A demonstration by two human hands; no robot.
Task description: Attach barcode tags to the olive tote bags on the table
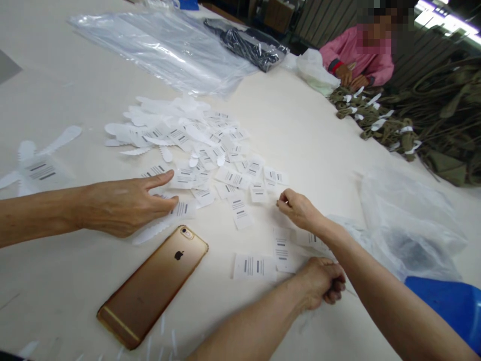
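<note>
The place looks like a workshop or factory room. A broad, pale worktable (pixel 319 145) carries a loose heap of printed labels (pixel 229 145) and a spread of clear plastic sheeting (pixel 158 47). Beyond its edge, a co-worker in pink (pixel 366 57) bends over tagged, brownish cord bundles (pixel 409 133), and bright tube lights (pixel 443 21) hang overhead.

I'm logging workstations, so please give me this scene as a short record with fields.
Left hand: fingers curled, beside loose printed labels; any contents hidden
Right hand: fingers curled, just right of the label pile; grip unclear
Another person's hand: thumb and fingers apart, at the pile's near-left edge
Phone: back up on the table
Background: transparent plastic sheets; pink-sleeved person's hands at brown cords
</note>
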